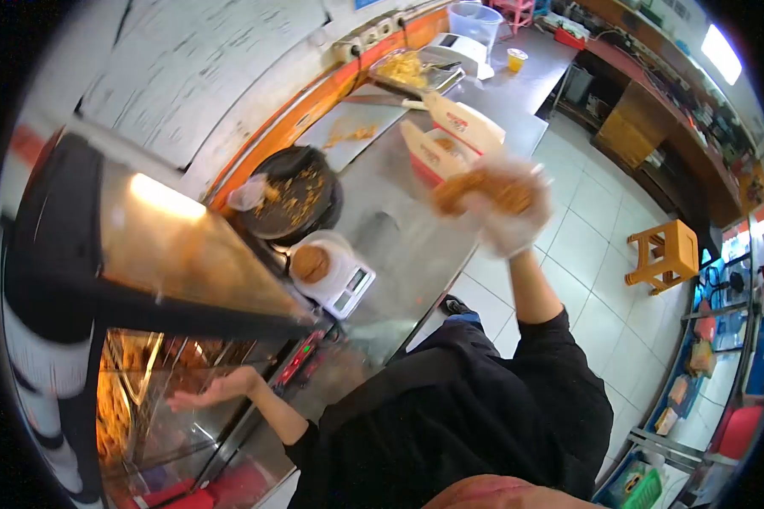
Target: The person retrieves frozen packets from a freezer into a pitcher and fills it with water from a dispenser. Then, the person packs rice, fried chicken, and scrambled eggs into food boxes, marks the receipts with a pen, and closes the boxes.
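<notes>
My right hand point(514, 225), in a clear plastic glove and blurred by motion, grips a large piece of fried chicken point(484, 188). It is raised at the counter's edge, beside an open red-and-white takeaway box point(422, 167) with some food inside. My left hand point(215, 389) is bare, palm up with fingers stretched out, in front of the lit display warmer point(127, 280). Fried pieces point(115, 403) show behind its glass. A white kitchen scale point(335, 280) carries a round brown item point(310, 264); its exact kind is unclear.
A black pan point(293, 191) with crumbs stands behind the scale. Farther along the steel counter point(399, 280) are a white cutting board point(314, 131) with a knife point(373, 100), a tray of fries point(403, 68) and a yellow cup point(516, 58). An orange stool point(666, 254) stands on the tiled floor.
</notes>
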`<state>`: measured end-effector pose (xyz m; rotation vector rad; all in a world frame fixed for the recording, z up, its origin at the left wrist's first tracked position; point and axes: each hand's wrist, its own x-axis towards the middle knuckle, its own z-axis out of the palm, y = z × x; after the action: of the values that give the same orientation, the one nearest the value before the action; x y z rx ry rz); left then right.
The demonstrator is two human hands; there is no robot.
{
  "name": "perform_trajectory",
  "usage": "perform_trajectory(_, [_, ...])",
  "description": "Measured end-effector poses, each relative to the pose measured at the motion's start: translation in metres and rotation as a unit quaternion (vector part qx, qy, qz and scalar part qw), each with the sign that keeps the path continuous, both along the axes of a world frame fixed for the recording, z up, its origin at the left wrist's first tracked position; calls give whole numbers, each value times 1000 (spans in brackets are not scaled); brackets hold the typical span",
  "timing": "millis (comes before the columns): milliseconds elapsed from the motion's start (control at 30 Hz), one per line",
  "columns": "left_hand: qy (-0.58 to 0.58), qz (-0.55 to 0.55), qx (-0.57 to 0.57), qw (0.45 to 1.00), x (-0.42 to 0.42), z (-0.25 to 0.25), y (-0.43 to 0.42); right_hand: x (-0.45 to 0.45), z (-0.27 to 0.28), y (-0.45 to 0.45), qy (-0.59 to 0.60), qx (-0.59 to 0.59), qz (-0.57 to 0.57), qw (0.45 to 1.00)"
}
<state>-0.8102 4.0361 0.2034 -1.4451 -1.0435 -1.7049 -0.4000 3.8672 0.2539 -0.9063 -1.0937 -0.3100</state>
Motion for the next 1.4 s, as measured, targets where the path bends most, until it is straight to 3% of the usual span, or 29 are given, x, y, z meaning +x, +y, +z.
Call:
perform_trajectory(33, [-14,-23,-2,1000,18,0,-3,36,5,-7,116,6,-19,993])
perform_trajectory(67, [-27,-45,-4,999,35,2,-7,87,0,-8,123,-34,-128,984])
perform_trajectory(100, [-36,-72,13,997,46,3,-3,133,-4,-4,215,-18,-92,972])
perform_trajectory(133, [-21,-107,10,994,58,7,-9,186,-5,-2,-131,-117,-376,910])
perform_trajectory(167, [-52,-143,2,988,65,6,-14,225,-17,12,169,-112,-213,956])
perform_trajectory(200, [-83,-177,-5,981,73,5,-17,255,-18,28,451,-93,-25,888])
perform_trajectory(267, [-124,-115,-37,985,108,13,-36,337,-57,67,429,-307,68,847])
perform_trajectory(333, [-109,-55,-51,991,142,15,-48,399,-138,128,329,-367,144,858])
perform_trajectory(367, [-71,-28,-52,996,157,14,-50,390,-131,138,173,-470,67,863])
perform_trajectory(400, [-31,2,-54,998,169,12,-51,375,-124,153,6,-551,-8,834])
perform_trajectory(433, [-30,-6,-49,998,183,10,-49,357,-120,166,-166,-607,-79,773])
perform_trajectory(467, [-21,6,-65,998,203,15,-50,346,-125,185,-306,-675,-130,658])
perform_trajectory(533, [-17,-20,-76,997,226,14,-51,318,-117,189,-19,-711,-57,700])
perform_trajectory(633, [-19,-16,-89,996,244,11,-58,347,-157,216,-403,-684,73,603])
perform_trajectory(700, [-57,-39,-107,992,266,8,-63,345,-106,196,-298,-662,202,657])
perform_trajectory(733, [-88,-57,-124,987,285,7,-68,348,-88,183,-282,-664,169,671])
perform_trajectory(767, [-94,-75,-142,983,294,-3,-72,362,-96,180,-238,-668,61,702])
perform_trajectory(800, [-100,-86,-156,979,303,-14,-75,346,-76,163,-199,-568,-26,798])
perform_trajectory(867, [-69,-166,-153,972,341,-20,-72,287,-20,155,-106,-510,-79,850])
perform_trajectory(900, [-36,-197,-164,966,361,-17,-72,250,-4,156,-3,-432,7,902])
perform_trajectory(933, [-3,-230,-180,956,384,-15,-67,214,-22,163,200,-247,256,913])
perform_trajectory(967, [26,-258,-198,945,402,-10,-61,193,-46,180,223,-227,316,894])
perform_trajectory(1000, [43,-274,-213,937,413,-4,-57,184,-73,197,59,-197,397,894])
perform_trajectory(1033, [52,-283,-223,931,419,2,-56,148,-75,190,209,-173,552,788])
perform_trajectory(1100, [49,-290,-238,926,417,6,-55,120,-56,173,309,-302,567,701])
perform_trajectory(1267, [24,-280,-216,935,405,6,-44,113,-97,190,324,-361,627,610])
perform_trajectory(1400, [46,-216,-238,946,376,7,-7,97,-97,149,342,-394,585,621])
